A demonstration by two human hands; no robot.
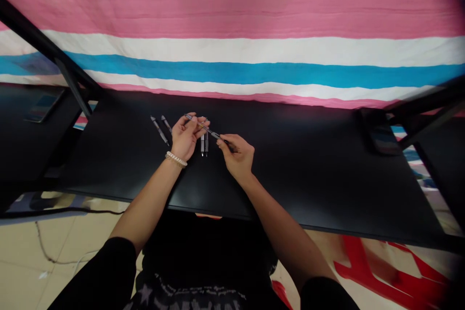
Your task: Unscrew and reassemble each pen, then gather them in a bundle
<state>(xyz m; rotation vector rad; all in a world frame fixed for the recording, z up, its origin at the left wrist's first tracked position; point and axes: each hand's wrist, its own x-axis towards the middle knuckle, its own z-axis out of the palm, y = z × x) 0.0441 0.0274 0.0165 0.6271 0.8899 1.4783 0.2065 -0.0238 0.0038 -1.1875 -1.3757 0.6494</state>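
Observation:
Above the black table (290, 169), my left hand (185, 138), with a beaded band at its wrist, pinches one end of a slim pen (204, 127). My right hand (237, 152) grips the pen's other, darker end, so it slants down to the right between both hands. Two grey pens (204, 146) lie side by side on the table, just below the held one and partly hidden by it and my fingers. Left of my left hand rest a grey and black pen (160, 131) and another pen (166, 123), partly covered by the hand.
A dark phone-like object (381, 131) lies at the table's right end. Another phone (44, 106) is on the surface at far left. Black metal supports (72, 82) rise at both sides. A striped cloth (232, 48) hangs behind. A red stool (363, 261) stands below right.

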